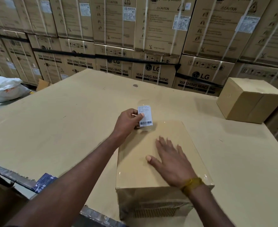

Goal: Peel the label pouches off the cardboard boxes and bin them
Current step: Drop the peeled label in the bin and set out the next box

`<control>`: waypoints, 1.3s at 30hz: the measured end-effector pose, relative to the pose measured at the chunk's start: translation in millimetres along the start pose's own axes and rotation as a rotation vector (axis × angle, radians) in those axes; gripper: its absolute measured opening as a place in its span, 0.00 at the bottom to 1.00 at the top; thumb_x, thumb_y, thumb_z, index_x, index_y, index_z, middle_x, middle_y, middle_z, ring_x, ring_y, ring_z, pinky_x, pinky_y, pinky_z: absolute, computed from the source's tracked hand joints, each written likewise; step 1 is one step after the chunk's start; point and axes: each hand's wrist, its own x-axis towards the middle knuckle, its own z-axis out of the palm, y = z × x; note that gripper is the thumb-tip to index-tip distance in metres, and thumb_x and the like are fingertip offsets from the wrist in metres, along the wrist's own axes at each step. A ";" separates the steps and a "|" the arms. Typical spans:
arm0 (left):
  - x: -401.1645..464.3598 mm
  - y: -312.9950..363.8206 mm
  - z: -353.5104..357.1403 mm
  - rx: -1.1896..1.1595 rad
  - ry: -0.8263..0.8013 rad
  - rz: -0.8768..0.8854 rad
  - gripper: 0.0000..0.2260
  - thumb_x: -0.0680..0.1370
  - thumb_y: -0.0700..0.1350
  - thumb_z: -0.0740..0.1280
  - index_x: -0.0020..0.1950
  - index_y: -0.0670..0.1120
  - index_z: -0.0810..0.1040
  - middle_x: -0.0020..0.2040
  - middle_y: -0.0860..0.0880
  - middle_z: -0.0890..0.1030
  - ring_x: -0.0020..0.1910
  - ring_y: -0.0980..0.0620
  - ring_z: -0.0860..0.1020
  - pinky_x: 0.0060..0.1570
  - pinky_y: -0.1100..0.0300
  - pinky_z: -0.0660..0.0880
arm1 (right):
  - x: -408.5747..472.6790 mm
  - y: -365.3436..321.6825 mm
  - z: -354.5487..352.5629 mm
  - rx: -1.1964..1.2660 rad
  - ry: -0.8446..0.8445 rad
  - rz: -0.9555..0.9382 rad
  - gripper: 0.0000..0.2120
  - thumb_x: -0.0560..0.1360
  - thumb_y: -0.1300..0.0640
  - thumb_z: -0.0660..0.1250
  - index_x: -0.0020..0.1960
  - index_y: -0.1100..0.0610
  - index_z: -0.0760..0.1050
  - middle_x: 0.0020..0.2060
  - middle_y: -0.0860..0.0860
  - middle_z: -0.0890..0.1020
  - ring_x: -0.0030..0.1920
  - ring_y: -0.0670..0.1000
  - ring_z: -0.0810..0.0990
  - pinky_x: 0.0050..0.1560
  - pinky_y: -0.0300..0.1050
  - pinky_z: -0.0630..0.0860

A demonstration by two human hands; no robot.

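Where the floor shows at the far left, a white sack (5,89) lies slumped beside the big cardboard-covered table (61,122). Near the table's front edge a small dark blue printed packet (44,182) rests on the metal frame. From the lower left, the person's left arm reaches forward, almost straight, across the table. The left hand (128,121) is curled, and its thumb and fingers pinch the label pouch (145,116), a clear sleeve with a white barcode slip inside. The pouch stands up and tilts a little, at the far left corner of the near cardboard box (151,161); I cannot tell if its lower edge is still stuck to the box. The right hand (169,158) lies flat on the box's top, fingers spread and thumb out to the left, pressing down. A yellow band (191,185) is around this wrist. Further right, near the table's back corner, a second cardboard box (249,100) sits well apart. Behind everything stands a wall of stacked washing machine cartons (151,46) with white labels.
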 end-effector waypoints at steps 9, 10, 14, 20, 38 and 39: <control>10.8 -15.1 3.5 0.036 0.097 0.032 0.08 0.72 0.52 0.66 0.49 0.53 0.81 0.42 0.50 0.86 0.42 0.46 0.85 0.44 0.39 0.82 | 9.4 -16.9 -0.1 -0.092 -0.105 -0.002 0.39 0.78 0.31 0.41 0.81 0.51 0.35 0.79 0.45 0.35 0.79 0.45 0.35 0.78 0.48 0.36; 10.4 -14.7 4.1 0.068 0.098 0.046 0.09 0.72 0.53 0.66 0.49 0.53 0.81 0.41 0.51 0.85 0.41 0.47 0.85 0.44 0.40 0.82 | 25.9 -14.7 -0.8 -0.081 -0.087 0.009 0.39 0.79 0.31 0.42 0.81 0.51 0.36 0.79 0.46 0.36 0.79 0.46 0.37 0.78 0.48 0.37; 10.9 -13.1 5.2 0.169 0.110 0.088 0.09 0.73 0.53 0.65 0.49 0.54 0.81 0.38 0.50 0.84 0.40 0.46 0.84 0.44 0.42 0.81 | 51.3 -20.9 -2.5 -0.106 -0.066 0.015 0.40 0.79 0.31 0.43 0.81 0.54 0.37 0.80 0.50 0.37 0.79 0.48 0.37 0.78 0.49 0.38; 13.5 -16.5 5.9 0.180 0.097 0.091 0.09 0.72 0.52 0.64 0.49 0.54 0.81 0.36 0.52 0.83 0.39 0.47 0.83 0.42 0.47 0.80 | -36.5 -48.3 12.1 -0.149 0.040 -0.231 0.43 0.73 0.27 0.36 0.81 0.48 0.40 0.79 0.43 0.36 0.79 0.43 0.39 0.76 0.39 0.38; 13.9 -14.4 10.1 0.283 0.070 0.127 0.12 0.71 0.53 0.62 0.48 0.54 0.81 0.35 0.53 0.83 0.35 0.52 0.79 0.35 0.56 0.71 | -20.4 -25.5 0.8 -0.092 -0.139 -0.146 0.40 0.71 0.28 0.32 0.79 0.44 0.32 0.76 0.38 0.30 0.76 0.40 0.30 0.75 0.39 0.32; 14.4 -14.2 10.3 0.295 0.066 0.130 0.12 0.70 0.53 0.62 0.49 0.54 0.81 0.36 0.53 0.83 0.35 0.52 0.79 0.36 0.54 0.73 | -7.6 -21.6 -1.4 -0.106 -0.135 -0.114 0.40 0.73 0.29 0.34 0.80 0.45 0.33 0.77 0.39 0.31 0.76 0.41 0.31 0.76 0.41 0.33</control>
